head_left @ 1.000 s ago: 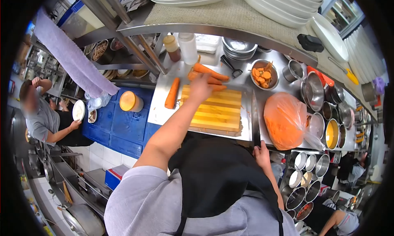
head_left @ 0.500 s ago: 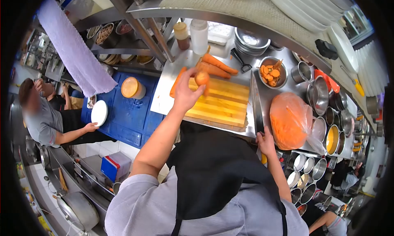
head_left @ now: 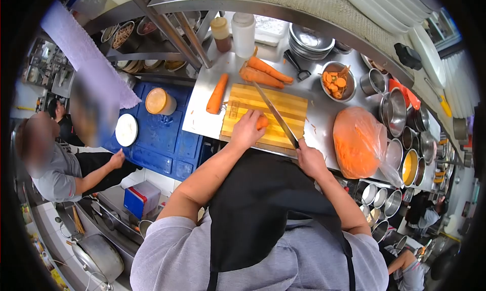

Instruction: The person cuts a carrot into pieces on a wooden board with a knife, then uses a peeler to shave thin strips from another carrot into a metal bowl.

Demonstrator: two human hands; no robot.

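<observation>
On the striped wooden cutting board, my left hand is closed around a carrot; most of it is hidden by my fingers, and its orange end shows at the right. My right hand grips a long kitchen knife by the handle, its blade slanting over the board to the right of the held carrot. One unpeeled-looking carrot lies left of the board. Behind the board several more carrots lie together.
A black peeler and a metal bowl of carrot pieces stand behind right. A plastic bag of orange contents sits at the right. Two bottles stand at the back under a metal shelf. Leftward, people stand by a blue surface.
My left hand has brought the carrot down onto the board. My right hand has lifted the knife from the board's right side and swung it over the board. A nearby person has moved.
</observation>
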